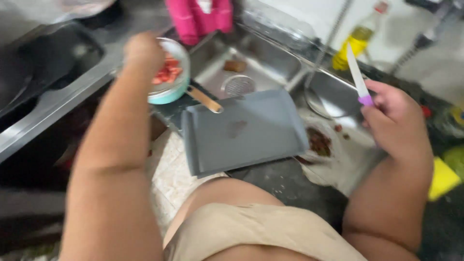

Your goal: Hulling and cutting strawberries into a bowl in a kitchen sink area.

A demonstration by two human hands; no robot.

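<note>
My left hand (pixel 142 50) reaches over a small teal pan (pixel 171 89) with a wooden handle; the pan holds chopped red pieces (pixel 167 72). Whether the hand grips the pan's rim or only rests on it is blurred. My right hand (pixel 394 118) is closed on the purple handle of a white-bladed knife (pixel 356 72), blade pointing up and away. Between the hands a grey cutting board (pixel 246 133) lies on the counter, bare except for a faint stain.
A steel sink (pixel 261 63) lies beyond the board with a round strainer (pixel 238 85). A clear bag with dark red scraps (pixel 319 142) sits right of the board. A yellow-liquid bottle (pixel 355 43), a pink cloth (pixel 198 17) and a yellow object (pixel 442 179) are around.
</note>
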